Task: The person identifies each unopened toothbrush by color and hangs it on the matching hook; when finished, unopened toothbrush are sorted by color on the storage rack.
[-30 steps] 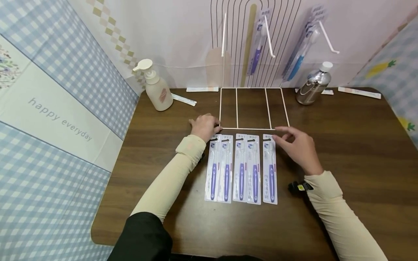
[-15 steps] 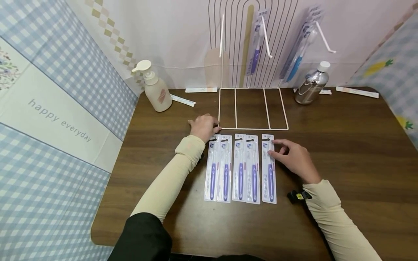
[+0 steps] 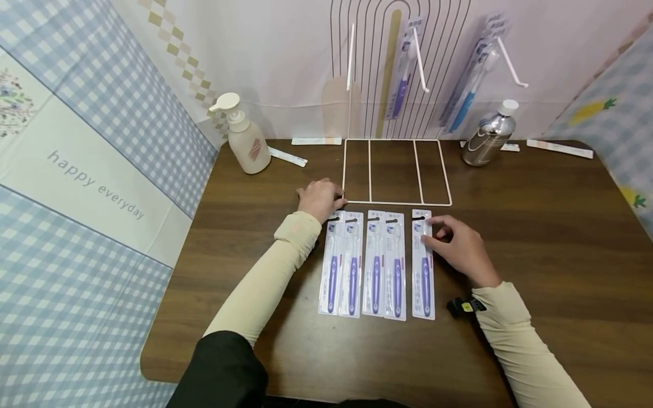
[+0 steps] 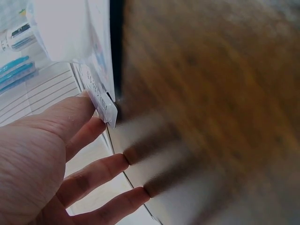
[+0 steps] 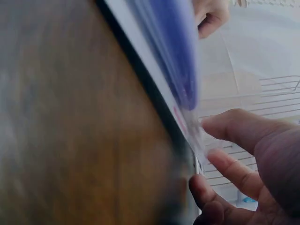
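The left forearm, in a cream sleeve (image 3: pixel 265 283), slants in from the near edge, and the left hand (image 3: pixel 318 199) bends palm down at the front left corner of a white wire frame (image 3: pixel 398 203). Its fingers are spread, fingertips on the surface (image 3: pixel 551 238), with the thumb at the top of the leftmost toothbrush pack (image 3: pixel 332 283).

The right forearm angles in from the near right corner. The right hand (image 3: pixel 464 249) is turned thumb side up, thumb and index finger apart and both touching the upper right side of the rightmost toothbrush pack (image 3: pixel 425 283); the other fingers bend beneath. A black strap (image 3: pixel 466 306) shows at the wrist.

Five purple toothbrush packs lie in a row mid-surface, brush heads toward the far edge: two close pairs, then the rightmost one alone.

The surface is brown wood grain. A pump bottle (image 3: pixel 248 147) stands at its far left corner, a silver bottle (image 3: pixel 488 141) near the far edge, right of the frame. Above, purple and blue packs hang from white hooks before a pale patterned cloth (image 3: pixel 285 56). Blue checked cloth (image 3: pixel 66 317) covers the left side.
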Demonstrator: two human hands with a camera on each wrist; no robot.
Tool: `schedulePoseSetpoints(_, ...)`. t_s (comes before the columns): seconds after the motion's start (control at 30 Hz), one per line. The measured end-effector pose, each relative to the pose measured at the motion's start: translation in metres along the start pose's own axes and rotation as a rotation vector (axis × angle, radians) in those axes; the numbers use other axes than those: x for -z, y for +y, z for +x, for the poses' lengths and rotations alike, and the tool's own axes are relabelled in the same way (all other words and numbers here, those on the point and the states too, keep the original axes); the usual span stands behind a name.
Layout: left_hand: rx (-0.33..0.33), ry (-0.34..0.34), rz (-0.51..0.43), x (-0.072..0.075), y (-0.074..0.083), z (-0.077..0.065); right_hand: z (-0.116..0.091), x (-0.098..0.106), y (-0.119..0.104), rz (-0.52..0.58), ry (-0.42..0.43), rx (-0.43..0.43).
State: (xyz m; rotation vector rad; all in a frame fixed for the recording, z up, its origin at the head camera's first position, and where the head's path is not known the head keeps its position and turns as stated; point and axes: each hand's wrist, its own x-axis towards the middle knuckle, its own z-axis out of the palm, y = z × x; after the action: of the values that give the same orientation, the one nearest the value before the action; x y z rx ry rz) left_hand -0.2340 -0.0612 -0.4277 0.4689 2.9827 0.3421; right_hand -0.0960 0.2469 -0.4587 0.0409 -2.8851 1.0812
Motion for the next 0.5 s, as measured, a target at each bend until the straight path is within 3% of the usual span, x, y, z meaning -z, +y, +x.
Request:
schedulePoseSetpoints(0.13, -0.003, -0.009, -0.006, 0.001, 0.001, 0.000, 0.001, 0.012, -0.008, 0.033, 0.077, 0.042)
schedulePoseSetpoints(0.23, -0.005, -0.004, -0.013, 0.001, 0.001, -0.001, 0.008, 0.026, -0.022, 0.053, 0.175, 0.120)
schedulePoseSetpoints(0.5, -0.018, -0.004, -0.032, 0.000, 0.000, -0.001, 0.033, 0.077, -0.082, 0.154, 0.461, 0.338)
